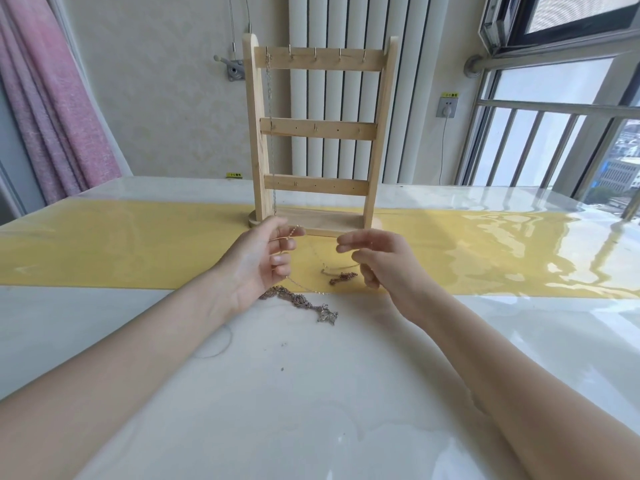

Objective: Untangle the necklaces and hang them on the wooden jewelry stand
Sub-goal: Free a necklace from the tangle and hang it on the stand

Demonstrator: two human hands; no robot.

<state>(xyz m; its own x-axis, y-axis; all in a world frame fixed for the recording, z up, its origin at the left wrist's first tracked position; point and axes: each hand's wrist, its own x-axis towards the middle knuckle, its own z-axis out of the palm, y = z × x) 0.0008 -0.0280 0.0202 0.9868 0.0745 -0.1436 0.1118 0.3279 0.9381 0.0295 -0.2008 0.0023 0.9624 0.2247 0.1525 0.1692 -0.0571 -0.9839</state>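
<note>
Your left hand point(263, 261) is raised above the surface point(311, 393), palm turned inward, with its fingers curled around a thin gold chain point(313, 252) that loops over the fingertips near the thumb. Your right hand point(377, 261) sits just beside it at the same height, fingers loosely bent and pointing left; the fine chain seems to run toward its fingertips, but you cannot tell from this view whether they actually pinch it. The chain sags between your 2 hands down toward the yellow runner point(138, 251).

Below your hands, a tangled heap of darker, rose-toned necklaces point(298, 301) lies on the surface at the near edge of the runner, ending in a small silvery pendant cluster point(327, 315). A short separate piece of reddish chain point(343, 278) rests on the runner just under your right hand.

The wooden jewelry stand point(318, 133) stands upright on the runner right behind your hands, with 3 crossbars carrying small hooks. 1 thin silver necklace point(270, 133) hangs from the leftmost hook of the top bar, dropping straight along the left post nearly to the base.
</note>
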